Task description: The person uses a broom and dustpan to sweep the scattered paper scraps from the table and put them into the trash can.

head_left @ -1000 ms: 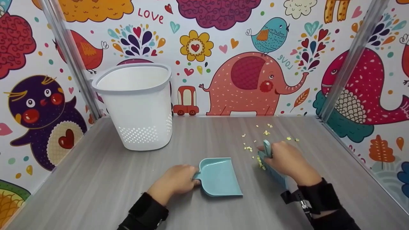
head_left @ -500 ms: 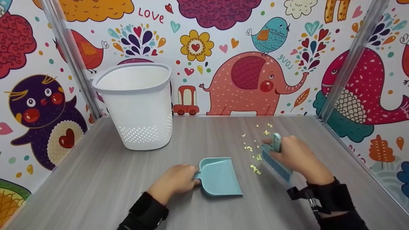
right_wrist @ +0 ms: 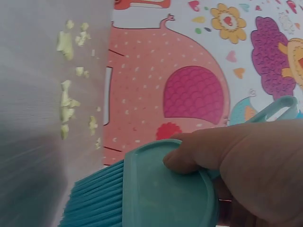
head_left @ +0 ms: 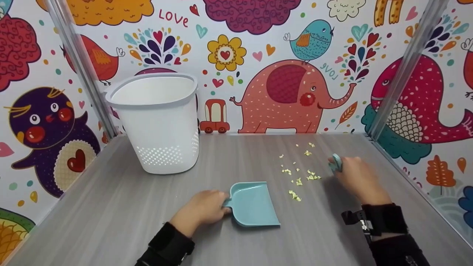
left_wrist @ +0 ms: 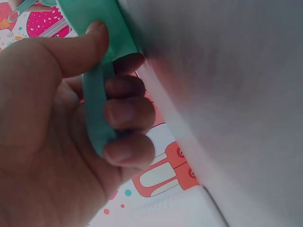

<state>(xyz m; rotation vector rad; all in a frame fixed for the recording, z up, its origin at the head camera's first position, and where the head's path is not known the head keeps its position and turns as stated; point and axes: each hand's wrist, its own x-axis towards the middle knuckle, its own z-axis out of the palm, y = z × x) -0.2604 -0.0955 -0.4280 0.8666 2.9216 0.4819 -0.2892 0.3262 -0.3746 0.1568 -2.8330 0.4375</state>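
Observation:
My left hand [head_left: 205, 207] grips the short handle of a light teal dustpan [head_left: 255, 205] that lies on the table, its wide lip facing right. In the left wrist view the fingers [left_wrist: 128, 113] curl round that handle and the thumb presses on top. To the right, my right hand [head_left: 360, 179] holds a teal hand brush [right_wrist: 165, 189] by its handle; in the right wrist view its blue bristles [right_wrist: 97, 198] point toward the tabletop. Between brush and dustpan lie several small pale yellow scraps [head_left: 313, 176], in loose clumps. From the head view the hand mostly hides the brush.
A tall white bin [head_left: 162, 129] with a grey rim and small holes stands at the back left of the grey wood-grain table [head_left: 111, 207]. Printed panels [head_left: 258, 44] with cartoon animals wall in the back and both sides, joined by metal corner posts.
My right hand has moved right with the brush, away from the dustpan. Some yellow scraps near the brush have shifted into new clumps. The left hand and dustpan stay put.

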